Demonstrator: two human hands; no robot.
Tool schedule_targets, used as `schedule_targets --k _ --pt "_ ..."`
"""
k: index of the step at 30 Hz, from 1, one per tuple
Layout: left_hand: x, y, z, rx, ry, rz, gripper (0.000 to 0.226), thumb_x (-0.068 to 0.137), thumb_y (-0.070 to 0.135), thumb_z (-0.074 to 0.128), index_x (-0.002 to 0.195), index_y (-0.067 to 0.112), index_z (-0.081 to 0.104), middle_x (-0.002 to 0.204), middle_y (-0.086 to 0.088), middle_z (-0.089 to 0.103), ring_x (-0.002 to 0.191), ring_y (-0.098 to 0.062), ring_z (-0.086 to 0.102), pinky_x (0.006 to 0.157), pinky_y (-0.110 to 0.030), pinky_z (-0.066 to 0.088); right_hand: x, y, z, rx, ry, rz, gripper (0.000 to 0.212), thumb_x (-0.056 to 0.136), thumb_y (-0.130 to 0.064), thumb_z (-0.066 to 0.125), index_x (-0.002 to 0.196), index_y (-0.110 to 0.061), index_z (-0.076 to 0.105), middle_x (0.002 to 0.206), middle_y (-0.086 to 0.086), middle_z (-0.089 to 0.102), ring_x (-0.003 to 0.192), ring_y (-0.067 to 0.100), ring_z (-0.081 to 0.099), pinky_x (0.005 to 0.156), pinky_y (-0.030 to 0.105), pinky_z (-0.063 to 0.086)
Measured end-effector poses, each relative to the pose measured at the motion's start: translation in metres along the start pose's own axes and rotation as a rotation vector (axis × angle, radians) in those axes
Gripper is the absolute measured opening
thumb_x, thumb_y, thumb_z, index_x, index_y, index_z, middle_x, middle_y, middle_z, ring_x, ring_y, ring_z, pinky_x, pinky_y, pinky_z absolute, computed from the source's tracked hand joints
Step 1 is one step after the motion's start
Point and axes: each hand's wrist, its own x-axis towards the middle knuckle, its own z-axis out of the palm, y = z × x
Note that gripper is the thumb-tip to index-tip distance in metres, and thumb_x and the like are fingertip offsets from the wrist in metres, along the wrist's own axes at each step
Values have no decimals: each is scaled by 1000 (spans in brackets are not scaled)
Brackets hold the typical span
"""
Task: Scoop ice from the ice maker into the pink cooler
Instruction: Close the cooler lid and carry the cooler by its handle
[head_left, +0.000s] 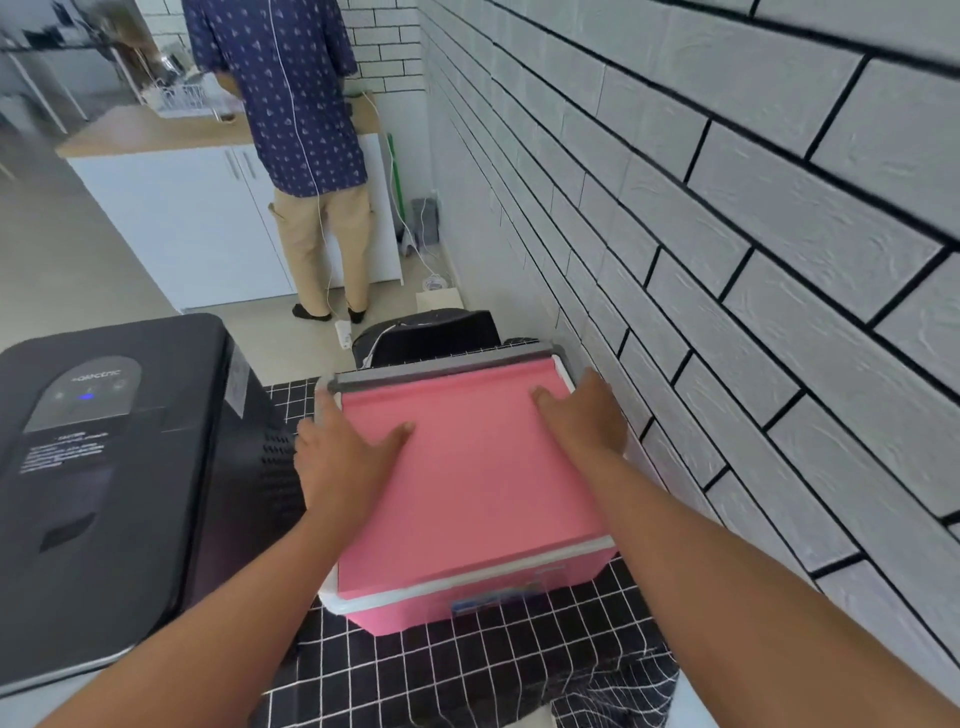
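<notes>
Your pink cooler (467, 499) sits on the black-and-white checked cloth (467, 670) that covers the desk, close against the white brick wall (727, 260) on the right. Its lid is down. Both of your hands lie on top of that lid. Your left hand (343, 462) rests at the lid's left edge, fingers spread and mostly straight, thumb pointing in across the pink surface; its grip is apart and clamps nothing. Your right hand (587, 415) lies flat near the far right corner, fingers reaching toward the grey handle bar (441, 366) along the far edge; its grip is also apart, pressing rather than holding. The cooler is under both palms, between your forearms.

The black ice maker (114, 467) stands just left of the cooler, lid closed, a small blue light on its panel. Farther off, another person (296, 130) in a patterned shirt stands at a white cabinet (182, 208), facing away.
</notes>
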Motion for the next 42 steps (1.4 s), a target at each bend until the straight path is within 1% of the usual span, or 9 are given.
schedule_targets --k 5,7,14,18,21,27,30,38,42 --pt "-4 3 -1 -34 162 13 133 62 67 77 152 11 -4 128 -27 41 119 -39 40 107 -48 32 -7 3 -8 340 148 -67 54 74 -58 65 114 -25 49 107 -10 55 95 16 60 74 32 48" --pt "-6 4 -3 -72 229 12 133 65 62 77 152 4 -5 130 -27 41 120 -40 39 107 -49 30 -8 6 -13 456 163 -101 54 77 -51 68 121 -27 48 110 -14 50 97 9 54 75 30 45" --pt "-24 8 -22 -358 396 60 88 77 39 77 147 15 30 125 -11 51 118 -28 45 100 -43 31 -14 20 -29 682 2 -78 53 84 -37 67 133 -27 48 121 -11 50 116 13 51 91 27 41" --pt "-21 20 -40 -201 336 94 76 75 36 76 141 24 39 116 -11 51 112 -29 46 97 -49 35 -16 20 -51 678 -117 -228 67 83 -33 70 141 -37 38 140 -11 44 125 4 44 100 24 38" --pt "-13 23 -54 -5 244 207 68 73 42 76 134 24 51 109 -11 50 103 -32 47 93 -48 38 -16 10 -69 470 -117 -483 59 81 -38 73 134 -38 49 131 -9 40 119 2 42 95 14 36" --pt "-6 42 -61 350 126 661 57 85 62 57 127 23 59 95 -4 55 87 -26 53 80 -40 43 4 -23 -94 -279 -216 -907 56 84 -54 62 136 -37 51 112 -6 51 110 17 45 103 33 30" --pt "13 50 -67 354 -102 812 51 96 55 41 141 32 47 96 3 56 88 -21 57 71 -35 44 6 -51 -89 -312 -385 -943 44 93 -51 51 136 -41 50 98 -11 49 101 16 52 78 26 34" --pt "27 44 -66 324 -141 916 47 96 39 54 142 38 44 85 5 50 74 -20 54 60 -34 42 9 -48 -74 -433 -182 -1087 49 91 -60 41 138 -47 43 83 -15 42 89 17 56 78 35 39" --pt "54 42 -76 404 -401 854 53 100 46 41 141 64 12 99 8 54 87 -15 57 75 -38 50 6 -48 -74 -461 -125 -1096 49 92 -58 42 139 -45 43 92 -9 55 89 17 56 78 37 42"
